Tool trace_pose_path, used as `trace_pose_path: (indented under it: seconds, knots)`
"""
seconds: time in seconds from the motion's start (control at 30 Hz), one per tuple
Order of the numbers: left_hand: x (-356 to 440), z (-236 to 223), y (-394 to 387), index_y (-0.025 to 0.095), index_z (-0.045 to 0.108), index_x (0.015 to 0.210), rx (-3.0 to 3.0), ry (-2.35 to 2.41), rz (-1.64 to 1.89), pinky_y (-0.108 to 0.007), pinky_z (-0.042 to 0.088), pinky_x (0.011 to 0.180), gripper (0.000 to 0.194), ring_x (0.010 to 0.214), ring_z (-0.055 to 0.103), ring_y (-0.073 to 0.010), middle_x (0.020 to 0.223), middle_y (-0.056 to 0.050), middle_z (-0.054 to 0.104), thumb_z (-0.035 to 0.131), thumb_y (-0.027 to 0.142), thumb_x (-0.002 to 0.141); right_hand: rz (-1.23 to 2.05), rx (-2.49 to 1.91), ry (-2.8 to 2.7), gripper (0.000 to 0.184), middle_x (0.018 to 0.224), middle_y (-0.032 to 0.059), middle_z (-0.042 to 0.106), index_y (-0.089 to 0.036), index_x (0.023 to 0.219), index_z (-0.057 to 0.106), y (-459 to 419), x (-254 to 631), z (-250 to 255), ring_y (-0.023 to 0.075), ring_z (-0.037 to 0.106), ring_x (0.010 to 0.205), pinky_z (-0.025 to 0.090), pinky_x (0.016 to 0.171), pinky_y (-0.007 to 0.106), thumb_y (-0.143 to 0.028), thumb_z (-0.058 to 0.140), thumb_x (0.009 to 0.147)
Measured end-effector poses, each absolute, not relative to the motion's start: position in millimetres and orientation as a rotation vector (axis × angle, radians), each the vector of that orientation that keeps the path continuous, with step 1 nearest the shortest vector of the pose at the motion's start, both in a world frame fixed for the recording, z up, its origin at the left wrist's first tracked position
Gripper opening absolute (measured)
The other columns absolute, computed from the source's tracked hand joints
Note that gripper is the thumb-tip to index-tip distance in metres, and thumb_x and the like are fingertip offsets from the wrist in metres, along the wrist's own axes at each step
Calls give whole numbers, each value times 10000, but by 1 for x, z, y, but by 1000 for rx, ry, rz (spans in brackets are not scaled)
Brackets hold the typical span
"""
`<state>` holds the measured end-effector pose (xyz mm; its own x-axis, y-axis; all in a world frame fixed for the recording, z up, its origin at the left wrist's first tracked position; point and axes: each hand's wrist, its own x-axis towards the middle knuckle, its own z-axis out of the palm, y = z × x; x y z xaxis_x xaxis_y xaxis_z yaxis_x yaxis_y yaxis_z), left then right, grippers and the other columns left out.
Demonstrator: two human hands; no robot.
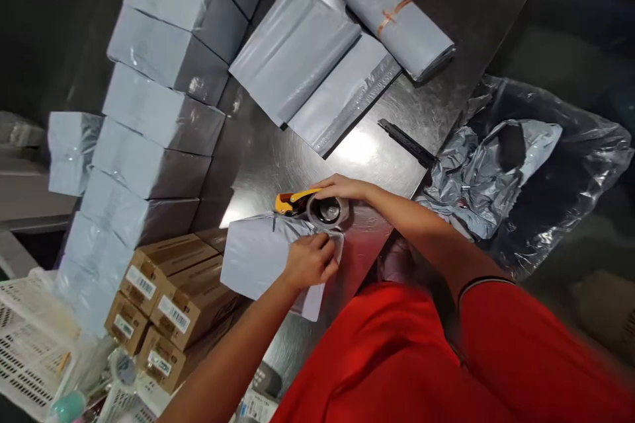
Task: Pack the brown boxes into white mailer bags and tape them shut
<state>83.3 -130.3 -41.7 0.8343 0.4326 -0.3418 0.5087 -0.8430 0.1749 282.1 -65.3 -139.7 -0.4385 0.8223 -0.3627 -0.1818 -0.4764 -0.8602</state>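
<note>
Parcel: we had a parcel in pale grey plastic film point(255, 258) near the front of the metal table point(268, 168), its contents hidden by the wrapping
Left hand: our left hand point(311, 260) rested on the parcel's near end with fingers curled against the film; whether they pinched it we could not tell
Right hand: our right hand point(342, 187) gripped the yellow-handled tape dispenser point(298, 199) from above, just beyond the parcel
Tape roll: a roll of tape point(314, 213) sat in the dispenser, its round core facing us
Wrapped stack: to our left rose a column of film-wrapped parcels point(143, 102), closed on all the sides we saw
Brown cartons: next to that column we had cardboard cartons point(191, 287) showing four white-labelled ends, all shut
White basket: a slotted plastic basket point(22, 344) stood at lower left; near it were a turquoise item point(69, 406) and another tape roll point(122, 368), though we could not tell which container held them
Mailers: beyond our hands lay flat grey mailing bags point(297, 53) and a bundle tied with orange string point(397, 20)
Clear bag: at right a transparent plastic bag point(590, 152) spread around crumpled grey film point(479, 178)
</note>
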Motion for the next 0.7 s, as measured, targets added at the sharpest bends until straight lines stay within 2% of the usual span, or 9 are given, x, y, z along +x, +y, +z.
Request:
trace_pose_path:
  seconds: [0.07,0.13,0.2,0.27,0.33,0.4,0.5,0.6,0.7]
  knots:
    - [88,-45,-122,203,621,862,2751,1035,-228,-350,466,699,197,921,608,-260,1099,-127,659,521,359,793,1918,-1111,-1029,387,1028,15,771,-176,1056,777,-93,316,-139,232,674,1008,474,1022,373,-289,794,686]
    - [96,-48,-109,193,604,904,2702,1282,-33,-420,460,855,233,1091,555,-312,1245,-162,594,534,378,780,1856,-1166,-988,421,1092,21,758,-187,1084,768,-127,345,-133,266,659,1079,443,1065,430,-343,791,693]
    - [104,-50,-94,185,584,899,2641,1393,78,-487,387,993,223,1174,517,-337,1272,-180,571,529,362,776,1778,-1249,-887,466,1170,30,733,-199,1135,748,-164,361,-124,298,633,1153,417,1093,474,-391,779,712]
    - [113,-50,-79,181,570,900,2557,1509,97,-497,336,1048,190,1213,513,-332,1282,-181,569,515,311,774,1713,-1319,-775,509,1258,40,694,-212,1186,724,-207,362,-115,318,596,1221,398,1114,493,-432,768,728]
    - [121,-48,-68,183,565,935,2417,1714,36,-459,386,993,192,1167,559,-313,1261,-160,590,492,265,777,1688,-1382,-673,543,1303,44,669,-232,1219,706,-255,349,-108,330,583,1242,399,1119,504,-472,760,736]
    - [127,-46,-63,196,569,984,2267,1924,-83,-415,442,856,216,1051,613,-303,1183,-125,631,460,259,808,1680,-1463,-560,557,1275,54,686,-251,1227,702,-305,328,-104,342,608,1209,419,1101,526,-506,759,736]
    - [133,-43,-64,223,582,1063,2156,2089,-267,-371,430,732,264,918,640,-303,995,-85,679,421,289,864,1685,-1486,-434,548,1306,74,667,-264,1233,698,-362,295,-105,344,594,1236,439,1089,511,-514,748,748]
    - [136,-42,-68,226,596,1106,2159,2133,-337,-351,413,718,296,899,645,-300,895,-82,689,412,291,882,1703,-1383,-499,587,1370,80,620,-253,1306,649,-365,273,-114,326,584,1254,453,1073,470,-473,724,767]
    - [137,-42,-70,220,622,1085,2177,2164,-319,-346,412,711,301,913,649,-305,902,-97,698,409,288,884,1695,-1270,-722,540,1268,69,690,-227,1265,682,-319,261,-123,286,659,1133,503,983,385,-435,688,767]
